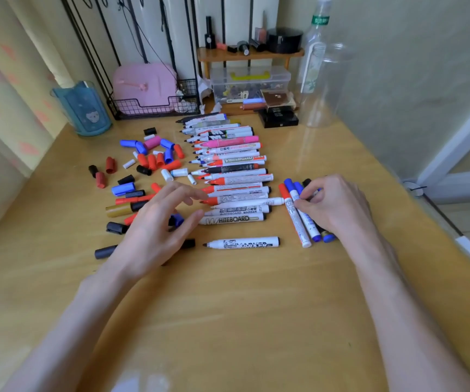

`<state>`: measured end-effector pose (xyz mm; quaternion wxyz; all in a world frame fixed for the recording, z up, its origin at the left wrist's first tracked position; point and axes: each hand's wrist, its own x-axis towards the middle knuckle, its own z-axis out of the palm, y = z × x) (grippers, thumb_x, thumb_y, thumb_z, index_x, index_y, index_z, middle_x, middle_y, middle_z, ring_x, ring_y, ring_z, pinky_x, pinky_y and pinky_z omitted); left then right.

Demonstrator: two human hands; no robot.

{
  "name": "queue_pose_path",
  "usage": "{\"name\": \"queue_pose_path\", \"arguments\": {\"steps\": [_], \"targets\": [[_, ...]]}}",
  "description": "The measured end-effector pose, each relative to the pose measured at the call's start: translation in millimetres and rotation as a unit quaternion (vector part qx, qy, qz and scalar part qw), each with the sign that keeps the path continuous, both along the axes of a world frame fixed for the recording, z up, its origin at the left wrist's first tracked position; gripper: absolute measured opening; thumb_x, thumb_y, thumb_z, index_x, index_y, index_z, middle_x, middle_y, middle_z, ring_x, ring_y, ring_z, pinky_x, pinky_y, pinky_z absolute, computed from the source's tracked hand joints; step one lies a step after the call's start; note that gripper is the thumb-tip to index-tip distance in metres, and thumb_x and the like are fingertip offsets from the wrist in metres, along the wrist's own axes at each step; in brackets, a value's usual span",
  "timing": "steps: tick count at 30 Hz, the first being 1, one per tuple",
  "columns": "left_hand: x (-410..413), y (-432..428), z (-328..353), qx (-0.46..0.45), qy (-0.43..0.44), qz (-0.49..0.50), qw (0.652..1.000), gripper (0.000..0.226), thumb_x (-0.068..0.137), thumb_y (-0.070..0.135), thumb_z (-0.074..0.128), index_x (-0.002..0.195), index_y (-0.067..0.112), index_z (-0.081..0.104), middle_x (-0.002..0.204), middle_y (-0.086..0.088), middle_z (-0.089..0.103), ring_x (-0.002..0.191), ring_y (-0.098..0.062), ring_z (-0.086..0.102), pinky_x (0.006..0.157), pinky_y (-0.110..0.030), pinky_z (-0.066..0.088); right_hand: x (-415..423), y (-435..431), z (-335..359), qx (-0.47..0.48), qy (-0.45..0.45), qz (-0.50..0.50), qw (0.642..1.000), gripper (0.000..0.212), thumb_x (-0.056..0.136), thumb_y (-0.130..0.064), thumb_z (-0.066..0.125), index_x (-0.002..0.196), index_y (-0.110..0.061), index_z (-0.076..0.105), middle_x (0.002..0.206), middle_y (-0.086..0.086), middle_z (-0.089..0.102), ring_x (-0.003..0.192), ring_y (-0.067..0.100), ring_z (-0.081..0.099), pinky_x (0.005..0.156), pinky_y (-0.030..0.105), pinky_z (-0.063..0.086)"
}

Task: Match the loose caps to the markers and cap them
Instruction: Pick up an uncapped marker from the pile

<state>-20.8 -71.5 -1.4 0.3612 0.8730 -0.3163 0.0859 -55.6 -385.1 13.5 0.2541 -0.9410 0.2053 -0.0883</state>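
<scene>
Loosely spread fingers of left hand [157, 224] above loose caps [148, 159], right hand [337, 206] fingers curled, pinching capped markers [298, 219]

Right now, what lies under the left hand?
A blue cap peeks out beneath the left hand, between thumb and fingers. A black cap shows at the wrist and a black end by the thumb; whether they are one piece is hidden under the palm.
</scene>
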Motion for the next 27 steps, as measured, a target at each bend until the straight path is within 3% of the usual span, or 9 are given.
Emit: {"name": "queue_pose_path", "arguments": {"steps": [6, 10, 14, 18, 20, 23, 27], "targets": [[-1.8, 26.4, -4.8, -0.003, -0.004, 0.020, 1.000, 0.021, 0.101, 0.030, 0.061, 0.122, 0.027, 0.066, 0.116, 0.014, 0.059, 0.111, -0.015, 0.061, 0.085, -0.027, 0.049, 0.5, 3.1, -3.4, 0.000, -0.024, 0.009, 1.000, 0.007, 0.087, -0.035, 0.077, 0.084, -0.030, 0.073, 0.072, -0.013, 0.069, 0.077, 0.023, 0.066, 0.068, 0.035, 0.055], [-0.5, 37.6, -11.0, -0.009, -0.002, 0.029, 1.000, 0.022, 0.102, 0.027, 0.062, 0.123, 0.026, 0.066, 0.114, 0.011, 0.060, 0.111, -0.018, 0.062, 0.086, -0.029, 0.050, -1.3, 21.5, 1.6, -0.002, -0.089, 0.100, 0.991, 0.004, 0.089, -0.035, 0.074, 0.087, -0.031, 0.073, 0.065, -0.014, 0.062, 0.064, 0.010, 0.057, 0.065, 0.032, 0.048], [1.5, 45.5, -16.6, 0.018, -0.008, 0.032, 0.999, 0.023, 0.101, 0.029, 0.061, 0.124, 0.028, 0.064, 0.113, 0.016, 0.057, 0.110, -0.012, 0.061, 0.088, -0.031, 0.052, -5.7, 46.3, 0.2, 0.042, -0.070, 0.278, 0.957, 0.016, 0.080, -0.050, 0.082, 0.086, -0.037, 0.075, 0.078, -0.013, 0.065, 0.081, 0.010, 0.057, 0.071, 0.030, 0.046], [2.0, 55.1, -12.9, 0.032, -0.022, 0.051, 0.998, 0.021, 0.102, 0.026, 0.063, 0.123, 0.027, 0.065, 0.112, 0.015, 0.059, 0.107, -0.010, 0.061, 0.088, -0.032, 0.052, -8.2, 56.3, -8.6, 0.034, -0.007, 0.385, 0.922, 0.033, 0.072, -0.064, 0.083, 0.093, -0.040, 0.074, 0.093, -0.017, 0.066, 0.103, 0.007, 0.058, 0.089, 0.028, 0.048], [1.2, 58.8, -10.5, 0.030, -0.024, 0.064, 0.997, 0.020, 0.102, 0.026, 0.064, 0.122, 0.027, 0.066, 0.113, 0.013, 0.061, 0.108, -0.010, 0.061, 0.088, -0.033, 0.052, -7.8, 58.2, -12.6, 0.005, 0.000, 0.392, 0.920, 0.035, 0.072, -0.068, 0.081, 0.097, -0.044, 0.073, 0.094, -0.020, 0.064, 0.106, 0.005, 0.056, 0.091, 0.030, 0.048], [0.7, 61.0, -8.8, 0.027, -0.023, 0.073, 0.997, 0.020, 0.102, 0.027, 0.064, 0.122, 0.028, 0.066, 0.114, 0.013, 0.061, 0.107, -0.009, 0.060, 0.087, -0.033, 0.052, -5.7, 58.5, -15.2, 0.015, -0.029, 0.379, 0.925, 0.025, 0.077, -0.058, 0.082, 0.095, -0.042, 0.075, 0.088, -0.017, 0.064, 0.095, 0.007, 0.058, 0.084, 0.034, 0.050], [1.2, 57.7, -12.1, 0.041, -0.033, 0.056, 0.997, 0.018, 0.102, 0.027, 0.063, 0.120, 0.026, 0.066, 0.112, 0.011, 0.059, 0.105, -0.012, 0.060, 0.086, -0.038, 0.053, -3.8, 61.0, -15.9, 0.030, -0.082, 0.354, 0.931, 0.022, 0.081, -0.054, 0.080, 0.092, -0.036, 0.077, 0.082, -0.015, 0.063, 0.086, 0.013, 0.057, 0.077, 0.028, 0.048]]}}
